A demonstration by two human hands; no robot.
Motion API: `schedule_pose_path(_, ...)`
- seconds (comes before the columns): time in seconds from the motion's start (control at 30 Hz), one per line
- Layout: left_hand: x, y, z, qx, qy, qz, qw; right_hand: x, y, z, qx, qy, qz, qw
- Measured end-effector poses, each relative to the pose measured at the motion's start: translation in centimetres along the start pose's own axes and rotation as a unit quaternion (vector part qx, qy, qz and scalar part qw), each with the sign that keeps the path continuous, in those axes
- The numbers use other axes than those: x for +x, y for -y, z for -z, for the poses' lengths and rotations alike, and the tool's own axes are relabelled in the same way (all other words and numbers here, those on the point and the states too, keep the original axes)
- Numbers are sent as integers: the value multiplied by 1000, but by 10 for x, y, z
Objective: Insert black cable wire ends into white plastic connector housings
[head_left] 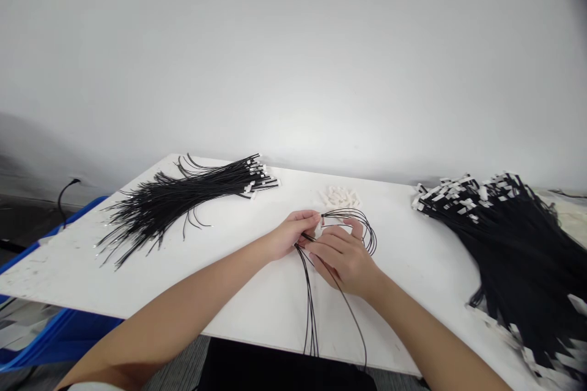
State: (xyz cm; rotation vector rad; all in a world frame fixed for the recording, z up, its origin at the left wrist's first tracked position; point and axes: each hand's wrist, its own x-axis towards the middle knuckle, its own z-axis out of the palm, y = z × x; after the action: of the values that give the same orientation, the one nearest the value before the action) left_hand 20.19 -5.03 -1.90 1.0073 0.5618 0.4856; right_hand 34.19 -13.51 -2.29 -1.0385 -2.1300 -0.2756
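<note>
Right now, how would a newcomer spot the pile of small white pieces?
On the white table, look near the far edge, between the fanned wire bundle and the big black heap. Just beyond the looped wires that the left hand and right hand hold lies the small white pile, the only thing there with no black wire.

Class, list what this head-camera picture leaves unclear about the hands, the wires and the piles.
Head view only:
- Ends of the black wires: pinched inside the left hand.
- Grip of the right hand on them: hidden under its own fingers.
- The large pile: cut off at the right edge.
- The white pieces: too small to identify.
</note>
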Motion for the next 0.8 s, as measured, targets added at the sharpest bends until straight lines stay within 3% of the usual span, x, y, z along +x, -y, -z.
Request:
schedule_pose_path(0.2, 1, 1, 1, -9, 4, -2, 1000, 6, -4, 9, 133, -58, -73, 987)
schedule_pose_path(0.3, 3, 2, 2, -21, 10, -10, 1000, 8, -6, 12, 234, -88, -147, 957)
schedule_pose_path(0.37, 3, 3, 2, -29, 11, -13, 999, 8, -7, 13, 311, -126, -239, 911)
schedule_pose_path(0.47, 4, 3, 3, -31, 11, -16, 999, 9, -13, 13, 375, -221, -394, 810)
schedule_pose_path(0.53, 4, 4, 3, -31, 13, -18, 999, 11, -20, 15, 392, -292, -460, 741)
schedule_pose_path(0.63, 4, 4, 4, -32, 17, -18, 999, 15, -32, 20, 429, -373, -494, 658)
schedule_pose_path(0.8, 4, 4, 4, -33, 13, -14, 999, 16, -53, 41, 483, -481, -481, 551)
